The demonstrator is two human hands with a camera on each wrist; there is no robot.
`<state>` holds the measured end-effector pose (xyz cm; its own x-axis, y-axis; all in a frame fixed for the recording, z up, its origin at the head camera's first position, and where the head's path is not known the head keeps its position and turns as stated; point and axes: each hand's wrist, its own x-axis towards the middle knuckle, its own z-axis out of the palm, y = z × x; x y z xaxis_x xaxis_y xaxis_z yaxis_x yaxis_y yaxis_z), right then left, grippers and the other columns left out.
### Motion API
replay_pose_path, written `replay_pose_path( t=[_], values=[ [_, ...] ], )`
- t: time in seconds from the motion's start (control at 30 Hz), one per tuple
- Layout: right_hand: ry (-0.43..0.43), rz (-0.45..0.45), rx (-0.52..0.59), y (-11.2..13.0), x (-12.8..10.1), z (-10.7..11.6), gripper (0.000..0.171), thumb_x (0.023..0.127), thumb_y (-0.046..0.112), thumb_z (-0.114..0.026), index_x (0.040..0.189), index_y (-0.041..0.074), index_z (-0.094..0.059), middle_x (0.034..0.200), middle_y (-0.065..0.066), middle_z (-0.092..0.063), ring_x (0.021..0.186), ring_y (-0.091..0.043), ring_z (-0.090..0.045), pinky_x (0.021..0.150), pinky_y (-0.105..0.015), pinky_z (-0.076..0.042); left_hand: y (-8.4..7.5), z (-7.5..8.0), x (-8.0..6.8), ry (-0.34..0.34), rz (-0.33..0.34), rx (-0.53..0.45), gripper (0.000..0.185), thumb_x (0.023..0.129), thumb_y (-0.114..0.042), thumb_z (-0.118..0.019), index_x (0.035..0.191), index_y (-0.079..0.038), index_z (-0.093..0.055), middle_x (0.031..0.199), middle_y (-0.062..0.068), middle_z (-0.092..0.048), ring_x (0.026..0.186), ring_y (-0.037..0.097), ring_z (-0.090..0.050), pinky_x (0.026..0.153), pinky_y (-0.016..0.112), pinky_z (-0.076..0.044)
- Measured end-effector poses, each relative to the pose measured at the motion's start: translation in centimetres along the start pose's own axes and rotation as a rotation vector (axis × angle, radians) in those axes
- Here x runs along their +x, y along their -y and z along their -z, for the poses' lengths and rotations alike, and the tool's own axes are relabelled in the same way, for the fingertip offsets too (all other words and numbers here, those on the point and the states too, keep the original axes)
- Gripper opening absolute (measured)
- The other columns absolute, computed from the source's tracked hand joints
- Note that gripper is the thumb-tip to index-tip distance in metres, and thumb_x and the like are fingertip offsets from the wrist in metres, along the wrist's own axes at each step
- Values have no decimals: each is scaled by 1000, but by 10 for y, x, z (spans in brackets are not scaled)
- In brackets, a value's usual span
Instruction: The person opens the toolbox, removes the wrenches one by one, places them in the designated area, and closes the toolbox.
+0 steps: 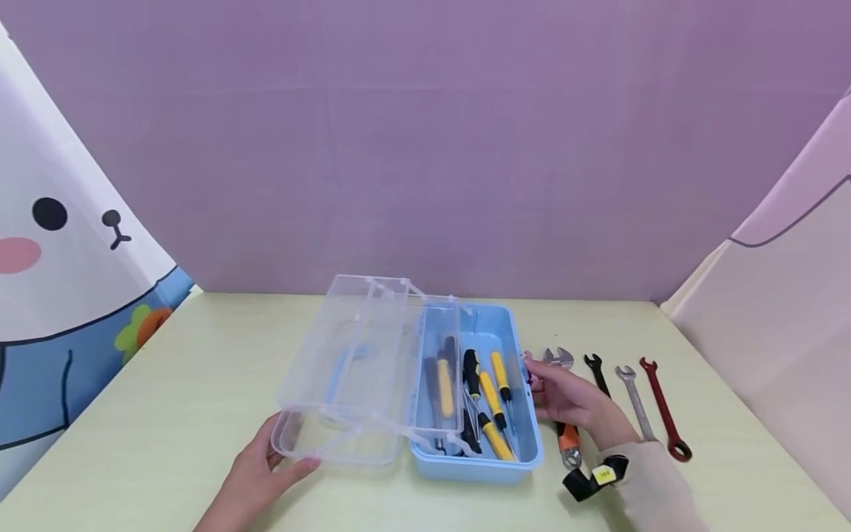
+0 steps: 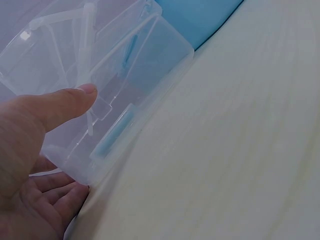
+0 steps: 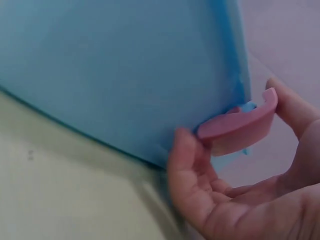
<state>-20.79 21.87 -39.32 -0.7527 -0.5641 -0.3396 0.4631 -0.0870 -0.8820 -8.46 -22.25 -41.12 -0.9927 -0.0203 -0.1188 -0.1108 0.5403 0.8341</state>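
A light blue toolbox point(image 1: 482, 467) stands open on the pale table, with several yellow-and-black screwdrivers point(image 1: 493, 403) lying inside. Its clear lid point(image 1: 346, 369) and clear inner tray point(image 1: 439, 362) are swung over to the left. My left hand point(image 1: 279, 465) grips the lid's near corner, thumb point(image 2: 60, 106) on top of the clear plastic point(image 2: 135, 65) and fingers underneath. My right hand point(image 1: 541, 380) is at the box's right side. In the right wrist view its fingers point(image 3: 187, 160) pinch the pink latch point(image 3: 240, 125) against the blue wall point(image 3: 125, 75).
Several wrenches lie in a row right of the box: an orange-handled adjustable wrench point(image 1: 569, 440) partly under my right hand, a black one point(image 1: 596, 373), a silver one point(image 1: 634, 403), a red one point(image 1: 665, 410). Fabric screens wall in the table behind and at both sides.
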Motion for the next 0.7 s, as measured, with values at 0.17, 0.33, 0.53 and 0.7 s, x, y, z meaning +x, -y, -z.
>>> replay_pose_path(
  t=[0.17,0.33,0.53,0.7],
  values=[
    [-5,15,41,-4,1,-1,23,103,32,-38,94,19,-54,81,6,-52,82,-10,-54,79,-25,-54,1,0,3,8,10,48,85,83,-31,-74,145,2,-25,141,32,-41,129,43,-45,101,43,-48],
    [-20,40,46,-6,7,-5,22,102,34,-40,92,19,-52,79,8,-47,78,-8,-50,73,-21,-51,2,3,3,8,4,63,85,85,-31,-72,145,3,-23,140,34,-41,127,44,-47,99,43,-50],
    [-51,58,59,-10,4,-6,20,102,34,-42,95,18,-52,80,8,-47,77,-8,-48,71,-18,-49,3,0,2,2,0,74,86,84,-31,-73,145,4,-23,139,35,-41,125,45,-48,99,44,-50],
    [-90,75,57,-12,2,-5,18,100,34,-46,97,18,-55,82,7,-50,79,-8,-49,73,-18,-50,4,-3,3,5,-2,76,87,83,-31,-74,145,5,-23,140,35,-40,125,46,-48,97,40,-52]
  ],
)
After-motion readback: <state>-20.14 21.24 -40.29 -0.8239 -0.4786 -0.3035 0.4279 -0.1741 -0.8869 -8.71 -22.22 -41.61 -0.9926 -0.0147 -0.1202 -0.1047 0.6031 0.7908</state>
